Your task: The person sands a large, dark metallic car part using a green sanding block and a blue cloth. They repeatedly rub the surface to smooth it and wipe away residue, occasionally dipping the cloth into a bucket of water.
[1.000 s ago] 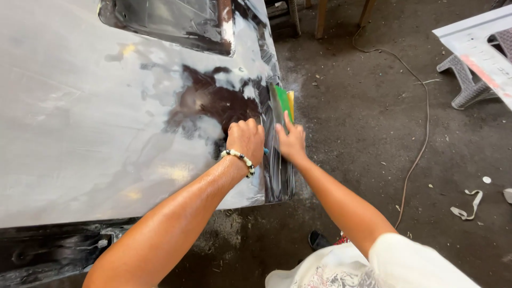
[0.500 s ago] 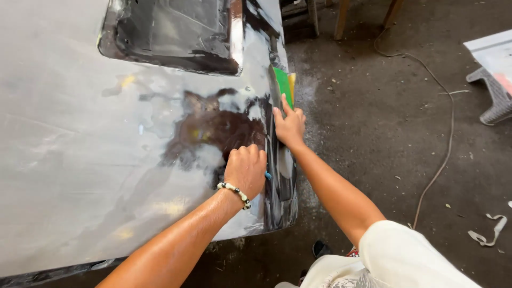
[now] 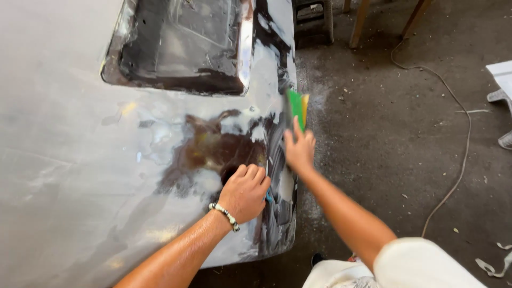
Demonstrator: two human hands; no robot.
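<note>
Left hand (image 3: 245,191) fisted, knuckles on the grey car panel (image 3: 69,176) near its right edge. Right hand (image 3: 298,151) grips green-yellow pad (image 3: 296,108) against that edge; bare concrete floor (image 3: 384,138) beyond.

The floor (image 3: 405,133) is dark, stained concrete, dusted pale near the panel's edge and scattered with small flecks; a thin cable (image 3: 453,106) snakes across it from the top toward the lower right. Wooden legs (image 3: 360,21) and a dark stool (image 3: 314,21) stand at the top — a white plastic piece (image 3: 501,80) sits at the right edge; pale scraps (image 3: 493,264) lie lower right.
</note>
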